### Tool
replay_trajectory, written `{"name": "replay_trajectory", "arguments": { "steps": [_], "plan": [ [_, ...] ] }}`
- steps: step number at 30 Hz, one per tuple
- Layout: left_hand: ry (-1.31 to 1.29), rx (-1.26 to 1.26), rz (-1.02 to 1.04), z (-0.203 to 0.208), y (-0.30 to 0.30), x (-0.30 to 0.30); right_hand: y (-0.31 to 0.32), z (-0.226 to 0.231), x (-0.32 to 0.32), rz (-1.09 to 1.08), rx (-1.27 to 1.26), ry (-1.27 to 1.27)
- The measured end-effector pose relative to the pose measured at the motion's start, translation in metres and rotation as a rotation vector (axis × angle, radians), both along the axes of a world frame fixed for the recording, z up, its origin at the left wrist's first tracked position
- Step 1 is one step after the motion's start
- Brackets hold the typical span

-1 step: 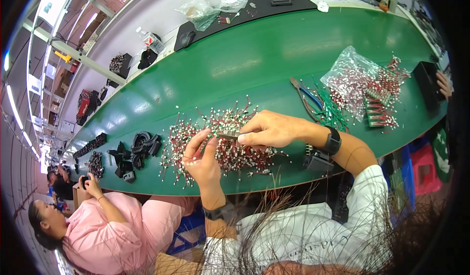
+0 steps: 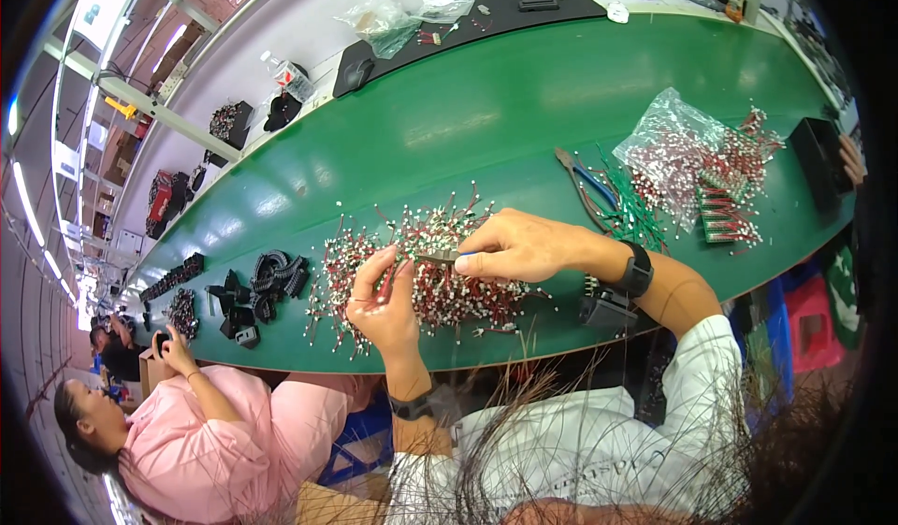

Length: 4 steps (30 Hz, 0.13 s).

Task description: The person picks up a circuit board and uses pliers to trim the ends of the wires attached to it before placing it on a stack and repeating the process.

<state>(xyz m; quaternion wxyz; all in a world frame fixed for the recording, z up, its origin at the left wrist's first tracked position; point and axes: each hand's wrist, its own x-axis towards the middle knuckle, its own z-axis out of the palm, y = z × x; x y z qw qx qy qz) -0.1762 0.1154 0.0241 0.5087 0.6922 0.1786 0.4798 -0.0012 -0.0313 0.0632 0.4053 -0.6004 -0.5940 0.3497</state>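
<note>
A large heap of short red-and-white wires with white connectors point(image 2: 440, 305) lies on the green table in front of me. Over it, my right hand point(image 2: 524, 247) pinches one end of a small grey strip point(image 2: 436, 257) between thumb and fingers. My left hand point(image 2: 385, 302) is at the strip's other end, its fingers curled around a red wire lead point(image 2: 386, 287) with small white ends near the palm. Whether the lead touches the strip is too small to tell.
Black plastic parts point(image 2: 271, 277) lie left of the heap. To the right are pliers point(image 2: 582, 188), green wires point(image 2: 636, 212), a clear bag point(image 2: 669, 132) over more wires, and a black box point(image 2: 821, 160) beside another person's hand. A co-worker in pink point(image 2: 215, 441) sits at left.
The fingers of my left hand have shifted slightly, and the red lead shows more clearly between them. My right hand and the strip stay in place.
</note>
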Motion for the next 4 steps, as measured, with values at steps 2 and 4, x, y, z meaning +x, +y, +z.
{"name": "replay_trajectory", "arguments": {
  "steps": [2, 4],
  "plan": [
    [0.074, 0.216, 0.117, -0.0014, 0.0075, -0.0023, -0.0007, 0.0077, -0.0053, -0.026, 0.008, -0.033],
    [0.200, 0.498, 0.202, 0.0041, 0.0064, -0.0046, -0.0021, 0.0100, -0.0084, -0.050, 0.019, -0.077]
  ]
}}
